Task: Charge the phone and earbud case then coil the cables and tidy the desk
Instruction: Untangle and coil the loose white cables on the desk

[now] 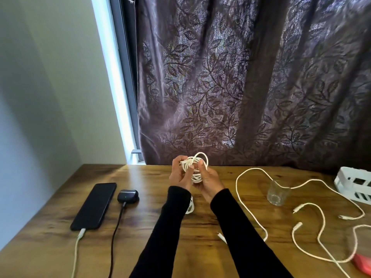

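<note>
A coiled white cable [195,167] is held up above the wooden desk [152,227], gripped from both sides by my left hand [179,174] and my right hand [209,182]. At the left a black phone [94,205] lies flat with a white cable [77,249] plugged into its near end. Beside it the dark earbud case [128,195] shows a green light, a black cable [115,233] plugged into it. Another white coil [190,206] lies partly hidden under my left sleeve. Loose white cables [251,211] [319,235] sprawl over the right half.
A clear glass [278,192] stands right of centre with a cable draped by it. A white slotted basket [355,185] sits at the far right edge. Something red [363,263] lies at the bottom right corner. A patterned curtain [251,87] hangs behind the desk.
</note>
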